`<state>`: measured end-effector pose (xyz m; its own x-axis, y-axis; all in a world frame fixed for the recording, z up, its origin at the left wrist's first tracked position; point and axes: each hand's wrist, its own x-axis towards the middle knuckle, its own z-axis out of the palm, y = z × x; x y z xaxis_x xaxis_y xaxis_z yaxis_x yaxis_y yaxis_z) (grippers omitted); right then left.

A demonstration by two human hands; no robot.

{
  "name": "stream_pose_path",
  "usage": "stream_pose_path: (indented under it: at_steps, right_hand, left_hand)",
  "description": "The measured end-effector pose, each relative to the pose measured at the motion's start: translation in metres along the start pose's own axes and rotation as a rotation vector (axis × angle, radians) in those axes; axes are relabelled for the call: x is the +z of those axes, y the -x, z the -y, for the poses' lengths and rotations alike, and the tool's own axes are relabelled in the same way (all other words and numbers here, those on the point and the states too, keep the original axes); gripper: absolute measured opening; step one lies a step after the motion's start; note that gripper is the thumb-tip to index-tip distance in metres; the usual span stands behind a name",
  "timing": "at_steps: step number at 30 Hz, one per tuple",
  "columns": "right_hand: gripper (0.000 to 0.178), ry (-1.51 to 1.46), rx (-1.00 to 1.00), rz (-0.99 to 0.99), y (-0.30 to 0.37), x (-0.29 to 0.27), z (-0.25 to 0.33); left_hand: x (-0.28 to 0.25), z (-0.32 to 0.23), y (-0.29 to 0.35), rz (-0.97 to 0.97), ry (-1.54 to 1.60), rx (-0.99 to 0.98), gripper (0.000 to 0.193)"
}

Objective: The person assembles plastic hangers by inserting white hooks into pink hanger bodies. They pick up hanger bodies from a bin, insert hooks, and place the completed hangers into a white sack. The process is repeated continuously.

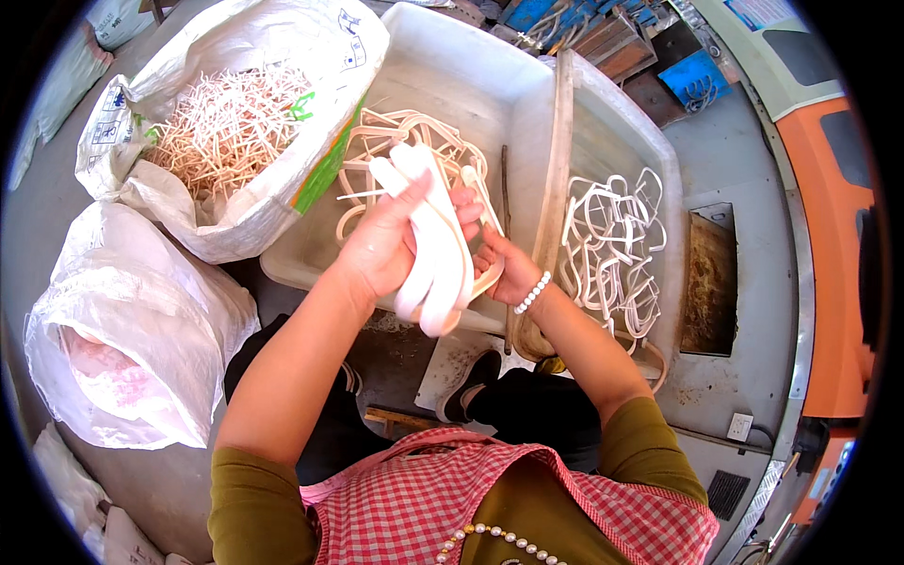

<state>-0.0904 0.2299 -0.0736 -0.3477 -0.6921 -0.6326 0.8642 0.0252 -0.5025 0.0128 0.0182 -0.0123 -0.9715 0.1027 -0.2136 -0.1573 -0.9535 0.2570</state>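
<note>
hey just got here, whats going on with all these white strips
Someone in a red-checked apron is handling pale looped strips over a white tub. The left hand grips a bundle of strips; the right hand is at a curved piece beside it, its exact grip unclear. More looped pieces lie in that tub, and white bent pieces lie in the tub to the right. On the left, an open sack holds thin pinkish sticks.

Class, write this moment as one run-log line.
left hand: gripping pale strips | right hand: at curved strip | middle tub: looped pieces | right tub: white loops
</note>
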Motion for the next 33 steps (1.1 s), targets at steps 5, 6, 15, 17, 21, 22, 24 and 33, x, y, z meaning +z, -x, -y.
stream_pose_path:
  at_steps: [5, 6, 15, 17, 21, 22, 24, 33]
  right_hand:
    - [0.043, 0.1, 0.198, 0.021, -0.009, -0.001, -0.019]
    - [0.046, 0.168, 0.259, 0.065, -0.007, 0.0, -0.023]
    - [0.062, 0.835, 0.366, 0.138, -0.02, -0.028, -0.019]
    - [0.063, 0.924, 0.323, 0.191, -0.016, -0.019, -0.014]
    - [0.06, 1.044, 0.471, 0.467, -0.012, -0.032, -0.022]
    - [0.06, 1.073, 0.509, 0.538, -0.01, -0.036, -0.022]
    - [0.055, 1.19, 0.45, 0.58, -0.011, -0.039, -0.004]
    - [0.062, 1.037, -0.355, -0.298, -0.096, -0.046, 0.046]
  left_hand:
    - [0.003, 0.016, 0.011, -0.053, -0.034, -0.069, 0.023]
    - [0.003, 0.016, 0.012, -0.077, -0.025, -0.099, 0.022]
    - [-0.005, 0.015, 0.001, -0.112, 0.074, -0.07, 0.024]
    - [-0.002, 0.015, -0.004, -0.138, 0.105, -0.033, 0.02]
    - [0.004, 0.018, -0.002, -0.229, 0.169, -0.035, 0.019]
    - [0.006, 0.019, 0.001, -0.252, 0.184, -0.049, 0.018]
    - [0.011, 0.024, 0.006, -0.196, 0.135, -0.132, 0.018]
    - [0.008, 0.052, 0.036, 0.254, -0.335, -0.668, 0.022]
